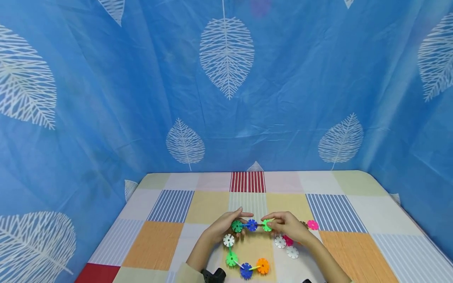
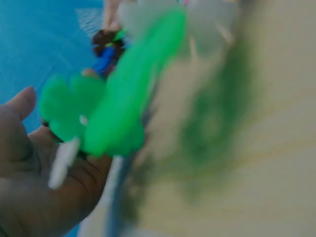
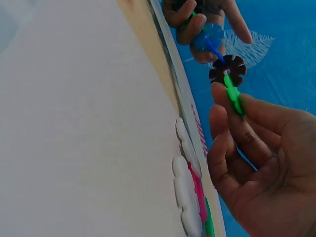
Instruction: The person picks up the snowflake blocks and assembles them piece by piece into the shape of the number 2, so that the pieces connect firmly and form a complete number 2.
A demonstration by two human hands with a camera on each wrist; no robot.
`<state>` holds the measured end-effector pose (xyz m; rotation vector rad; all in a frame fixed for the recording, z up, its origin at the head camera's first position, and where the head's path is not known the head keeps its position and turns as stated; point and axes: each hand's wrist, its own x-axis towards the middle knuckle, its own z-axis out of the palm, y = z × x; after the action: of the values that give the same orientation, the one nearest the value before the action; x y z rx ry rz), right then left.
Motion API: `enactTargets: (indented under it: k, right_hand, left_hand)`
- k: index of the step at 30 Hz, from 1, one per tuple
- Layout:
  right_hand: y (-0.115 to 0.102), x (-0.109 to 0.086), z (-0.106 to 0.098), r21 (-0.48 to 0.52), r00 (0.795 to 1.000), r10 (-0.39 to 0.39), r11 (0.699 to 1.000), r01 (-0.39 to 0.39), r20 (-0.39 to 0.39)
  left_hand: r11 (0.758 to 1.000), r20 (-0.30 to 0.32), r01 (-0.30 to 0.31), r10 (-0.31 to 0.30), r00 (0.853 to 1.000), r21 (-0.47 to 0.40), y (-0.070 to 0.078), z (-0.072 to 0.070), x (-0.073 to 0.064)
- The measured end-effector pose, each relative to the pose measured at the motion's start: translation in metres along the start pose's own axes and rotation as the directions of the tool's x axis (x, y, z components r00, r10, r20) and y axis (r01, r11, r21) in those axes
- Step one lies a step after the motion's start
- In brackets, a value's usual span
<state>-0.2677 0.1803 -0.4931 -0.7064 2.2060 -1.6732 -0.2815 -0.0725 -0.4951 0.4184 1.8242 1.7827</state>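
Observation:
A curved chain of slotted plastic snowflake discs runs between my hands and back toward me. My left hand (image 1: 223,226) grips it near a dark green disc (image 1: 237,226), its curled fingers also showing at the top of the right wrist view. Between thumb and fingertips, my right hand (image 3: 266,143) pinches a bright green disc (image 3: 234,96) at the chain's end, joined to a brown disc (image 3: 228,70). A blue disc (image 1: 252,225) spans the middle. Down the left side hang a white disc (image 1: 228,240) and a green disc (image 1: 231,259), then a blue and an orange disc (image 1: 263,266).
Loose discs lie by my right forearm: a white disc (image 1: 292,252), another white one, and a pink disc (image 1: 313,225) farther right. A patchwork cloth (image 1: 155,243) covers the table. Blue leaf-print curtains (image 1: 290,98) enclose its back and sides.

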Motion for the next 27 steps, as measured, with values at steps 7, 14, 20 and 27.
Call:
enactTargets:
  k: [7, 14, 20, 27]
  right_hand:
    - [-0.004, 0.001, 0.006, -0.183, 0.998, -0.058, 0.982, 0.054, -0.016]
    - [-0.002, 0.005, 0.015, -0.317, 0.991, -0.110, 0.945, 0.081, -0.076]
    - [-0.013, -0.004, 0.005, -0.390, 0.995, -0.087, 0.919, 0.057, -0.058]
    - [0.006, -0.017, -0.024, -0.517, 0.995, -0.056, 0.851, 0.092, 0.084]
  left_hand:
    - [0.873, -0.066, -0.058, 0.102, 0.993, 0.485, 0.014, 0.002, -0.006]
    - [0.597, 0.020, -0.204, 0.300, 0.954, 0.776, 0.013, 0.022, 0.000]
    - [0.574, -0.013, -0.181, 0.316, 0.949, 0.799, 0.011, 0.023, -0.001]
    - [0.555, 0.008, -0.194, 0.320, 0.947, 0.809, 0.004, 0.021, 0.000]
